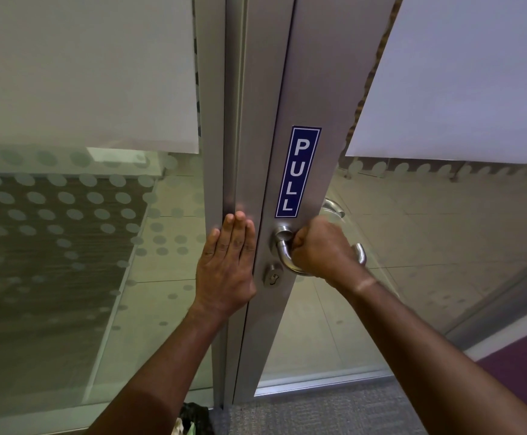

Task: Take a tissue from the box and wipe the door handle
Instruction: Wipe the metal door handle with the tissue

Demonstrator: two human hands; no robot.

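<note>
A silver lever door handle (282,251) sticks out of the aluminium door stile (306,98), just under a blue PULL sticker (297,172). My right hand (321,249) is closed in a fist around the handle's bar; the bar's free end (361,253) shows to the right of the fist. No tissue is visible in the fist, and no tissue box is in view. My left hand (227,265) lies flat with fingers together against the fixed frame post (215,120) to the left of the handle.
A round keyhole cylinder (273,278) sits below the handle. A second handle (332,208) shows through the glass on the far side. Frosted, dotted glass panels (67,215) flank the door. A dark bag (193,417) lies on the carpet at the bottom.
</note>
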